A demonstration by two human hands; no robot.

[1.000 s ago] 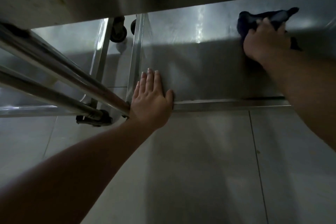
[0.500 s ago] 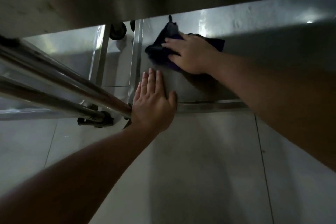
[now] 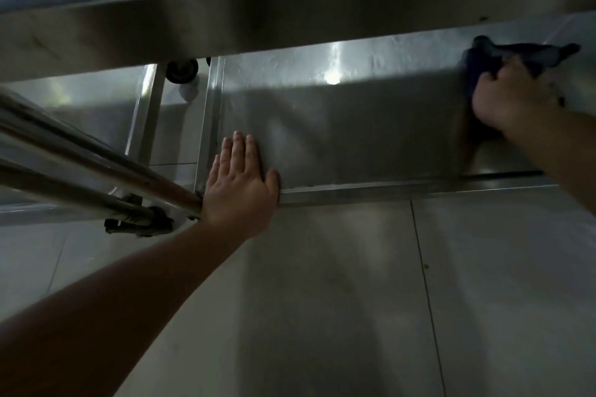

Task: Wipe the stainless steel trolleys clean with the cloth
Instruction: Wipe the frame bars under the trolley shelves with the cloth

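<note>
The person's left hand [image 3: 240,185] is lying flat, fingers straight and close together, on the near left corner of the trolley's [image 3: 354,126] low steel shelf, in the middle of the frame just beside the shiny leg tube [image 3: 96,164]. At the upper right of the frame the right hand [image 3: 509,97] is pressing down on the dark cloth [image 3: 503,55], its grip curled tight around the bunched cloth, which is sitting on the far right part of that same shelf under the top shelf's edge [image 3: 290,19]. A black wheel [image 3: 182,69] is showing at the upper left, and the pale tiled floor [image 3: 354,300] is filling the bottom of the frame.
</note>
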